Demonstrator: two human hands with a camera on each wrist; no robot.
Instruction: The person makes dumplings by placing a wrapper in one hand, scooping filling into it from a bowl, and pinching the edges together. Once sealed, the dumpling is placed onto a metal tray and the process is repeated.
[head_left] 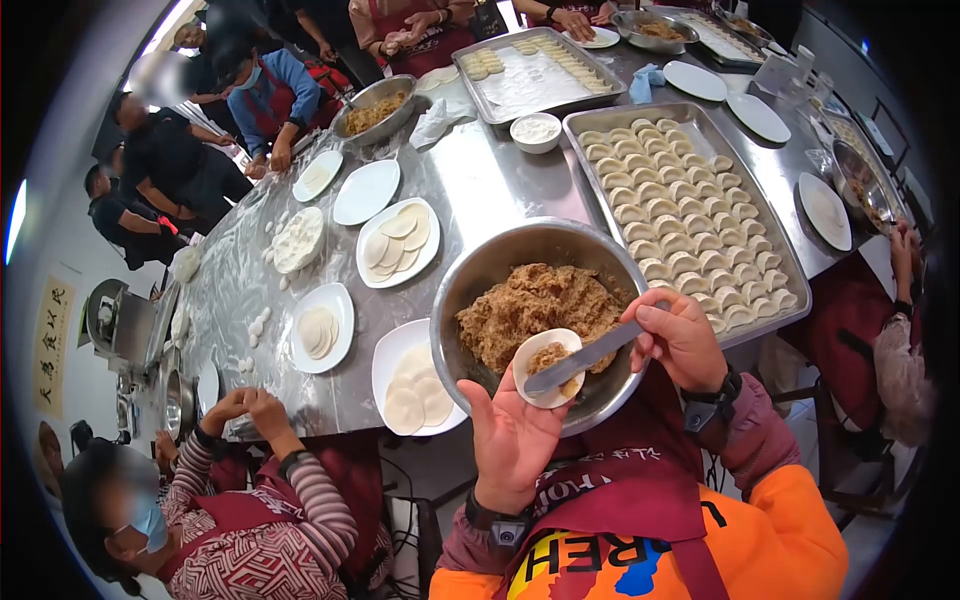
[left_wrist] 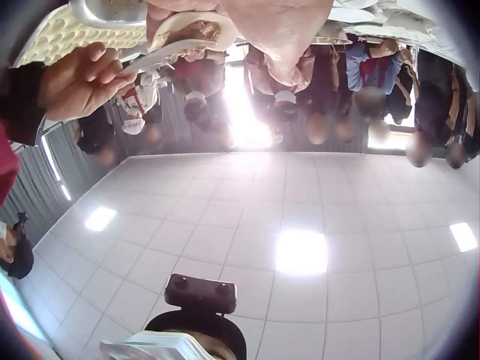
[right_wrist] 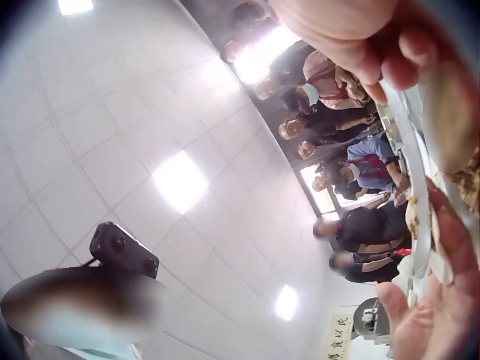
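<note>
My left hand (head_left: 512, 440) is palm up over the near rim of the metal mixing bowl (head_left: 455, 300), its thumb spread to the side. On its fingers rests a round dumpling wrapper (head_left: 537, 398) with brown filling (head_left: 552, 354) in the middle. My right hand (head_left: 688, 340) grips a flat metal filling spatula (head_left: 600, 347), thumb on top. The blade lies across the filling, its tip over the wrapper. Behind them the bowl holds a heap of minced filling (head_left: 530, 300). In the right wrist view the spatula (right_wrist: 415, 172) reaches down to the left hand (right_wrist: 427, 322).
Right of the bowl stands a large tray (head_left: 785, 235) with rows of folded dumplings. To the left, white plates (head_left: 383, 375) hold stacked wrappers on the floured steel table (head_left: 250, 290). A seated person (head_left: 270, 500) works at the left, and several people stand across the table.
</note>
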